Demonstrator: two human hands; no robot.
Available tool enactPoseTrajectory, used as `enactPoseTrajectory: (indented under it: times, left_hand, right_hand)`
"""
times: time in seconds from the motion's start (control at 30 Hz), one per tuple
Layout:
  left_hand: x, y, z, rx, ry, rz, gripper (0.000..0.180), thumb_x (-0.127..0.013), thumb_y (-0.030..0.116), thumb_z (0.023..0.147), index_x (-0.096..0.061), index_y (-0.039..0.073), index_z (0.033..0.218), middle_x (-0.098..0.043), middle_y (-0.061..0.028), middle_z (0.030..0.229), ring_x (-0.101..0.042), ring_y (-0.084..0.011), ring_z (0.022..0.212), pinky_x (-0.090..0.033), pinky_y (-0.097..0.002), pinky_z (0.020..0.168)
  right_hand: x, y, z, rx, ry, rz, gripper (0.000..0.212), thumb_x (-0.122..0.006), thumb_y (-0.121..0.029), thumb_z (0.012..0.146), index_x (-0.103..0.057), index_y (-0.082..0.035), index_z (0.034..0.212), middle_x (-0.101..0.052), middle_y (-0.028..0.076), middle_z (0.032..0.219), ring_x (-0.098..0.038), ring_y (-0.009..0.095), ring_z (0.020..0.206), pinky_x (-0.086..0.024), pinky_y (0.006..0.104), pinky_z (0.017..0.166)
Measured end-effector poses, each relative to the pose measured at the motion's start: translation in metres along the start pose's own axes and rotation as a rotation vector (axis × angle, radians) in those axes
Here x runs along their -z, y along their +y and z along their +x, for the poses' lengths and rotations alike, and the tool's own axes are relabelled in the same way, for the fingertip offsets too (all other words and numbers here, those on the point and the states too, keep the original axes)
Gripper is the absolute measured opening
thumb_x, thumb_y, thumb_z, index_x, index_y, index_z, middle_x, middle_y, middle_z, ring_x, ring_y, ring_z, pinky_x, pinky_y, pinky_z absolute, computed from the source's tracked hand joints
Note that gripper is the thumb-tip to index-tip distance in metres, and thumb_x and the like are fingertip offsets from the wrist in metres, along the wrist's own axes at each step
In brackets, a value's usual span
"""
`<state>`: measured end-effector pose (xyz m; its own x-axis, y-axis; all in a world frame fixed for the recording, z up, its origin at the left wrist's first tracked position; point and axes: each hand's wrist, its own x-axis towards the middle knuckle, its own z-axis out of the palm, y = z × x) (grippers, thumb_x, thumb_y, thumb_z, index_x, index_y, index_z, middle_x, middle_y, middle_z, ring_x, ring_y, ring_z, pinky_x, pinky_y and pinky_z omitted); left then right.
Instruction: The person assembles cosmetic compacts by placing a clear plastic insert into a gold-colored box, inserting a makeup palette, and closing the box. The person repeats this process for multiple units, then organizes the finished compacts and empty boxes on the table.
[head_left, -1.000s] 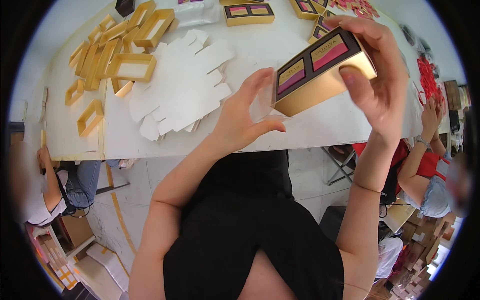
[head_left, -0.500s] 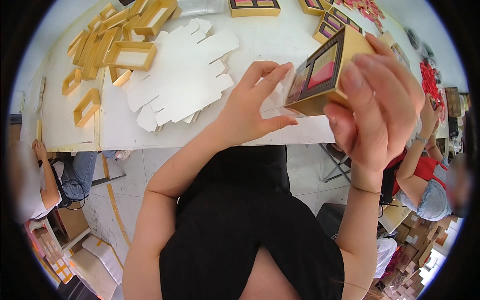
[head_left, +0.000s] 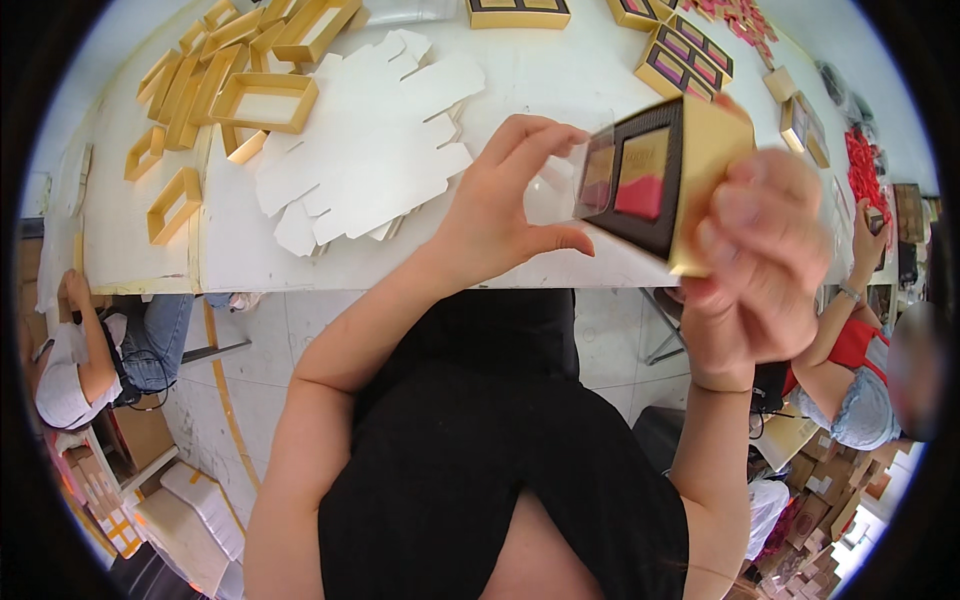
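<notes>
My right hand (head_left: 765,265) grips a gold gift box (head_left: 715,170) by its right end, raised above the table's front edge and tilted. A dark insert frames small packs with pink and gold patterns on its face. My left hand (head_left: 500,195) is curved like a C, forefinger above and thumb below, around a clear plastic sleeve (head_left: 558,185). The sleeve overlaps the box's left end. Because the film is transparent, its outline is hard to follow.
White die-cut card sheets (head_left: 370,140) lie stacked left of centre. Several empty gold frames (head_left: 265,103) are heaped at the far left. Filled gold boxes (head_left: 685,55) stand at the back right, near red ribbons (head_left: 862,165). Other people sit at both sides.
My right hand and the gold box have moved down and a little right, turning the box's face more toward me. My left hand stays nearly in place.
</notes>
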<state>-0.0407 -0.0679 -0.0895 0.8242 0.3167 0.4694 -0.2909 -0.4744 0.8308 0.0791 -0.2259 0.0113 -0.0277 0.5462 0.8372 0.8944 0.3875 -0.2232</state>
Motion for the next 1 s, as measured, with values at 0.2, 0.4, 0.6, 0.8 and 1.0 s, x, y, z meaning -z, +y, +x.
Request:
enactPoseTrajectory:
  times: [0.2,0.4,0.6,0.8,1.0]
  left_hand:
    - [-0.005,0.000,-0.002,0.030,-0.002,0.026,0.078,-0.089,0.025,0.061,-0.049,0.003,0.125,-0.058,-0.0121,0.111,-0.059,-0.0281,0.102,-0.049,-0.0361,0.087]
    - [-0.005,0.001,-0.003,0.050,0.021,0.046,0.068,-0.086,0.022,0.066,-0.049,0.002,0.120,-0.059,-0.0136,0.110,-0.060,-0.0308,0.104,-0.049,-0.0377,0.088]
    - [0.005,-0.002,0.002,0.024,-0.036,0.060,0.061,-0.078,0.013,0.072,-0.045,0.005,0.122,-0.061,-0.0130,0.111,-0.059,-0.0326,0.107,-0.049,-0.0390,0.090]
    - [0.015,0.004,0.003,0.113,-0.148,0.002,0.081,-0.081,0.017,0.070,-0.031,0.004,0.133,-0.062,-0.0137,0.118,-0.060,-0.0342,0.110,-0.048,-0.0398,0.094]
    - [0.023,0.011,0.009,0.063,-0.217,0.043,0.071,-0.062,0.001,0.065,-0.036,-0.001,0.131,-0.060,-0.0202,0.117,-0.059,-0.0370,0.113,-0.047,-0.0387,0.094]
  right_hand:
    - [-0.005,0.023,0.003,-0.164,-0.047,0.273,0.040,-0.069,-0.040,0.086,-0.060,-0.010,0.111,-0.046,0.032,0.132,-0.049,0.045,0.122,-0.038,0.0531,0.103]
    - [-0.024,0.012,-0.010,-0.276,0.025,0.444,0.034,-0.070,-0.042,0.084,-0.054,-0.027,0.110,-0.043,0.029,0.131,-0.055,0.049,0.110,-0.052,0.0541,0.088]
    - [-0.033,0.021,-0.025,-0.144,0.069,0.531,0.058,-0.070,-0.033,0.087,-0.044,-0.008,0.131,-0.043,0.033,0.134,-0.049,0.044,0.122,-0.043,0.0527,0.101]
    - [0.003,0.017,-0.013,-0.451,0.572,0.401,0.054,-0.067,-0.014,0.088,-0.038,0.002,0.132,-0.051,0.021,0.130,-0.054,0.029,0.118,-0.043,0.0417,0.103]
    - [-0.021,0.018,-0.005,-0.312,0.448,0.212,0.049,-0.065,-0.011,0.090,-0.040,0.006,0.128,-0.053,0.022,0.127,-0.057,0.027,0.113,-0.049,0.0388,0.097]
